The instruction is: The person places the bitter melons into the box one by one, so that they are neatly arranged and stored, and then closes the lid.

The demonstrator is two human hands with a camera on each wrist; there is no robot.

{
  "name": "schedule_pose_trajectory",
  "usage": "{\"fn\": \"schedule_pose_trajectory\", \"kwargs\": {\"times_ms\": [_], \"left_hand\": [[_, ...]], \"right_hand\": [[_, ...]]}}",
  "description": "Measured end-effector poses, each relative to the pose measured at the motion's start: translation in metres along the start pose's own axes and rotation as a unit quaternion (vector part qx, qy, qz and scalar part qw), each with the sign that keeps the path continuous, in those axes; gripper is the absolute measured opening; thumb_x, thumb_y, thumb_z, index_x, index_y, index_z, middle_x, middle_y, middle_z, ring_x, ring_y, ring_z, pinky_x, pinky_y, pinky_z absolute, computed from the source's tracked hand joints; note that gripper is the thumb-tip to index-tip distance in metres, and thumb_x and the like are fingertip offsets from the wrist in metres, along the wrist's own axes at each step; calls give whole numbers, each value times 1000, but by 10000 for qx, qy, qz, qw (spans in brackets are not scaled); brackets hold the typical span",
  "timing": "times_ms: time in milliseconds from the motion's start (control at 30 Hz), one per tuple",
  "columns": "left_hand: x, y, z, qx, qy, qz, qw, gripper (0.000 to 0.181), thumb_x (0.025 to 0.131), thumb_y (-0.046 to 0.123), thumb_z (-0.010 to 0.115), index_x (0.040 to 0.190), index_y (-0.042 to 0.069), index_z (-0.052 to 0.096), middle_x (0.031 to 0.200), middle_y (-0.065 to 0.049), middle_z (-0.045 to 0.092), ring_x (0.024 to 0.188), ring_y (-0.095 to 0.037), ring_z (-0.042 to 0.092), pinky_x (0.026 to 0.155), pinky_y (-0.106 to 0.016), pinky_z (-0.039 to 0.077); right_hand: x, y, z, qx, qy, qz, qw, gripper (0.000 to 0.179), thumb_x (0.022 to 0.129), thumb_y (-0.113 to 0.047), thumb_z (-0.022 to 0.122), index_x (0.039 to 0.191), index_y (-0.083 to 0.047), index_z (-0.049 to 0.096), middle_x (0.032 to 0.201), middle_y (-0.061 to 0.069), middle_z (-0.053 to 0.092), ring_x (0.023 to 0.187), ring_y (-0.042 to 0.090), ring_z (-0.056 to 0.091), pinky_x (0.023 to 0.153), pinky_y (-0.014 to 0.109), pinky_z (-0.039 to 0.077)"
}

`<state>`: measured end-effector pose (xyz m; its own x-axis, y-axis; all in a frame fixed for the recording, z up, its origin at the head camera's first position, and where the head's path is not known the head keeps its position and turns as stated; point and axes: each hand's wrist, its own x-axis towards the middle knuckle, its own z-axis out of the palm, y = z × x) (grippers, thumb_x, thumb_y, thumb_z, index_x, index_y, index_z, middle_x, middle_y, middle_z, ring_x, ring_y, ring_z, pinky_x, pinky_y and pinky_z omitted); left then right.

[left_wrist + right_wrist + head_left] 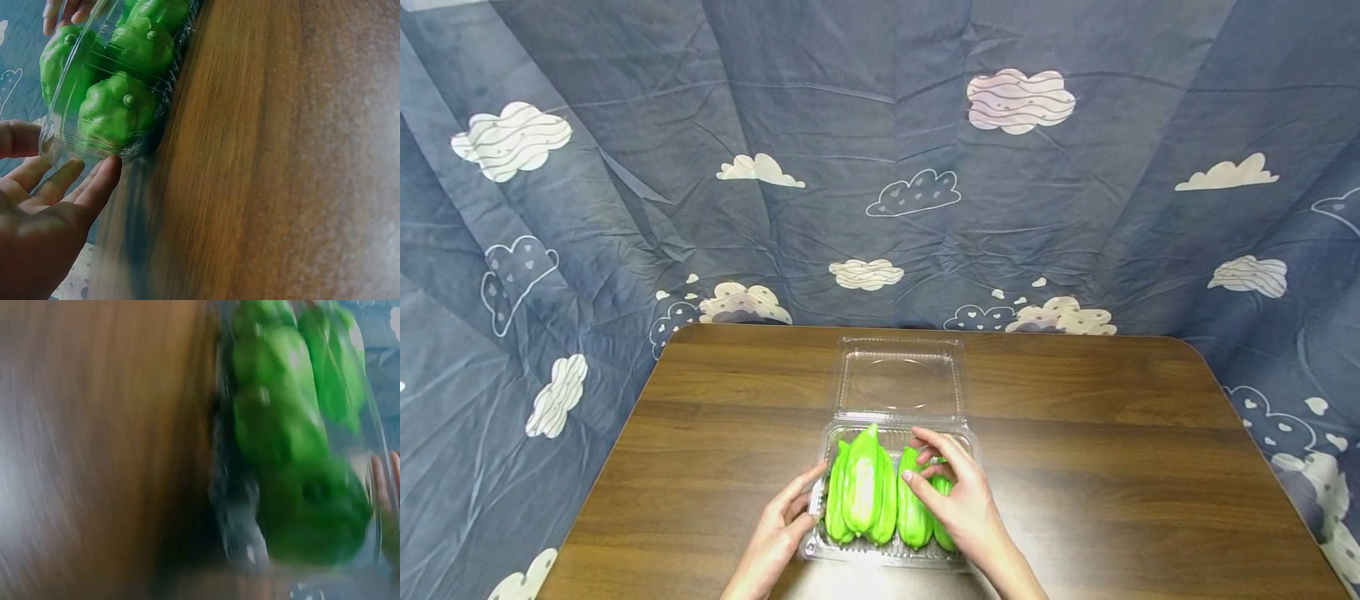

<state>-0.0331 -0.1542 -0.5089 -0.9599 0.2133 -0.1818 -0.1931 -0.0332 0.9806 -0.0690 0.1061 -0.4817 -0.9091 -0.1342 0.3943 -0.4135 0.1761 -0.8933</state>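
A clear plastic container [887,560] stands on the table with its lid flipped back. Several light green, ridged, tapered vegetables that look like peppers [862,483] fill it, one lying on top of others at the left. My left hand [775,525] holds the container's left end; the left wrist view has its thumb at the rim and its fingertips against the end wall [106,147]. Over the right side hovers my right hand [958,492], thumb and index apart, partly hiding the rightmost pepper [943,508]. The right wrist view is blurred, with a green pepper [312,515] nearest.
The open lid [891,383] lies flat behind the container, toward the far edge of the brown wooden table [1090,442]. A dark blue curtain [820,117] with white clouds hangs behind and at both sides.
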Motion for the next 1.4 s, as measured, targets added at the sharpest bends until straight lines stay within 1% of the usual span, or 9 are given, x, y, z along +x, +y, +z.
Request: {"fn": "schedule_pose_trajectory", "kwargs": {"times_ms": [167,333,467,667,833,1100,1167,1300,1400], "left_hand": [[-1,1,0,-14,-23,89,10000,63,90,-4,52,150,3,36,133,-28,54,116,-27,56,93,-30,48],[-1,1,0,31,-33,118,9999,62,90,-4,52,150,3,37,131,-27,56,116,-26,57,93,-30,47],[0,0,-1,98,-67,60,9999,62,91,-3,52,150,5,37,131,-27,56,116,-26,57,93,-31,48],[1,-1,-2,117,-117,19,9999,62,91,-2,51,151,5,36,130,-28,56,113,-27,59,91,-33,49],[0,0,-1,60,-99,89,9999,63,90,-3,52,151,3,36,130,-29,56,113,-29,58,91,-33,50],[0,0,-1,-1,-106,42,9999,63,91,-3,52,151,3,35,130,-28,56,112,-27,59,91,-33,50],[0,0,-1,21,-93,19,10000,63,90,-3,52,151,4,35,130,-28,56,112,-27,59,91,-33,50],[1,0,-1,46,-90,-22,9999,63,90,-2,51,151,5,36,131,-28,56,112,-29,59,90,-34,50],[1,0,-1,90,-92,-30,9999,63,90,-2,51,151,6,36,131,-28,55,113,-31,58,91,-34,50]], "right_hand": [[11,11,-22,-580,-106,-241,9980,53,83,-3,77,132,-8,59,114,7,64,97,25,60,82,36,54],[23,25,-43,-1223,-123,-170,9923,53,84,-10,77,134,-17,59,120,3,63,100,21,61,88,34,50],[32,37,-55,-1668,-149,-23,9859,53,86,-17,77,135,-22,58,127,-1,61,106,23,60,91,41,47],[41,55,-64,-1550,16,286,9875,46,91,-20,71,135,-17,58,135,3,57,118,36,54,98,52,41],[49,67,-66,-1444,146,571,9878,45,95,-22,66,137,-12,56,140,7,53,126,31,49,105,48,38],[63,78,-66,-1100,13,1451,9833,52,98,-20,60,145,-4,45,144,24,45,128,43,47,104,51,40],[67,80,-65,-1000,-33,1680,9807,54,98,-19,59,146,-2,42,144,26,45,129,42,47,104,50,40],[73,86,-63,-361,-76,2143,9761,58,100,-14,54,150,3,31,148,29,39,130,40,45,105,47,39],[77,89,-61,302,103,2423,9697,56,101,-10,50,150,8,27,145,33,39,124,42,52,99,40,46]]}}
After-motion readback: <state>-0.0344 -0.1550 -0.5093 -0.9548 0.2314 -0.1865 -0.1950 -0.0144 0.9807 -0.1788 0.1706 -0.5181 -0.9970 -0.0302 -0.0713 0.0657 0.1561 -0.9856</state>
